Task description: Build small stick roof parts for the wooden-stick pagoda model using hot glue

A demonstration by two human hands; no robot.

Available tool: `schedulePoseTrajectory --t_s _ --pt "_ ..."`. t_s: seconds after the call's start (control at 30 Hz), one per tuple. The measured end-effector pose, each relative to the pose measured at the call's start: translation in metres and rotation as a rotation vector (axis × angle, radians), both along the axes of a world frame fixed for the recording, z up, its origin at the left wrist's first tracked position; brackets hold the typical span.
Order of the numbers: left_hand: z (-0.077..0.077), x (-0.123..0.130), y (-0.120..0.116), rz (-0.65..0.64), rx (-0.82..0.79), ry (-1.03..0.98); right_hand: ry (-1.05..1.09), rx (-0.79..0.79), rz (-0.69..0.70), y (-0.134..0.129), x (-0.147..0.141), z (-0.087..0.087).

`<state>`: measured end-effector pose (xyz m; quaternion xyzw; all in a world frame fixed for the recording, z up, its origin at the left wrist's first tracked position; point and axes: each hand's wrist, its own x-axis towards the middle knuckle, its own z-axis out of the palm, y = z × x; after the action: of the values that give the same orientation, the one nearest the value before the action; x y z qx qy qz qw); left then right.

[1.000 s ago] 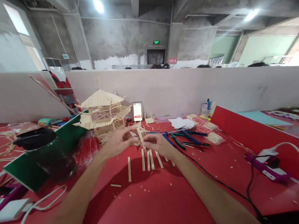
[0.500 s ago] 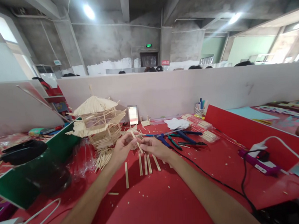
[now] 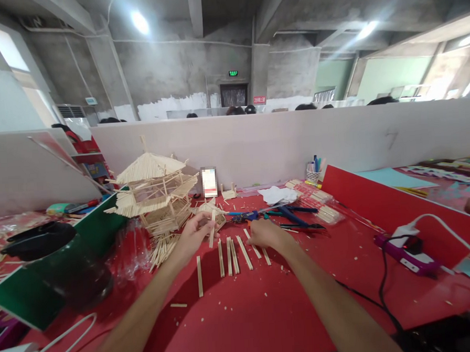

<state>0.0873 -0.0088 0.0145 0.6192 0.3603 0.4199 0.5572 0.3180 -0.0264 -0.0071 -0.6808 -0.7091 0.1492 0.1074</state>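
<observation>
My left hand [image 3: 197, 231] is closed, pinching a flat pale wooden strip [image 3: 213, 229] upright between thumb and fingers. To its right, my right hand [image 3: 266, 234] is curled over the handle of a blue hot glue gun [image 3: 249, 215]; the hand hides most of the handle. The gun lies on the red tabletop with its tip pointing left. Several narrow wooden strips [image 3: 244, 252] lie in a loose row just below the hands, and one strip [image 3: 200, 276] lies apart on the left. A small wooden stick piece [image 3: 217, 211] stands behind my left hand.
A tiered stick pavilion [image 3: 153, 191] stands back left beside loose sticks [image 3: 163, 249]. Pliers [image 3: 296, 215], a white cloth [image 3: 278, 194] and packaged sticks [image 3: 325, 208] lie back right. A dark bin [image 3: 74, 268], a red divider [image 3: 382, 210] and a purple power strip [image 3: 408, 259] flank the work area.
My right hand has left the strip and moved right onto the glue gun. My left hand alone keeps the strip, now held more upright.
</observation>
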Motion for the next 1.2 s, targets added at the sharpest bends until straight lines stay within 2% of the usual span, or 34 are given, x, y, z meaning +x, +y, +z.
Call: schedulePoseTrajectory --t_s 0.13,0.3,0.37,0.5,0.6,0.83,0.97,1.2 --pt "0.003 0.004 -0.006 -0.026 -0.039 0.011 0.028 -0.023 -0.006 0.0 -0.003 0.0" --pt "0.004 0.008 -0.009 -0.029 -0.081 0.025 0.143 0.001 0.039 0.002 0.0 0.013" --pt "0.003 0.009 -0.009 -0.02 -0.073 0.039 0.335 0.028 0.104 0.002 -0.001 0.017" --pt "-0.004 0.01 -0.007 0.002 -0.047 0.029 0.876 0.076 0.233 0.0 -0.011 0.016" --pt "-0.006 0.013 -0.008 0.011 -0.021 0.042 0.997 0.096 0.252 -0.003 -0.021 0.014" --pt "0.0 0.022 -0.014 0.079 0.033 0.043 1.148 0.081 0.298 -0.007 -0.035 0.013" --pt "0.001 0.022 -0.014 0.077 0.057 0.044 1.152 0.096 0.299 -0.008 -0.037 0.014" --pt "-0.001 0.022 -0.011 0.077 0.108 0.028 0.934 0.34 0.321 -0.015 -0.043 0.015"
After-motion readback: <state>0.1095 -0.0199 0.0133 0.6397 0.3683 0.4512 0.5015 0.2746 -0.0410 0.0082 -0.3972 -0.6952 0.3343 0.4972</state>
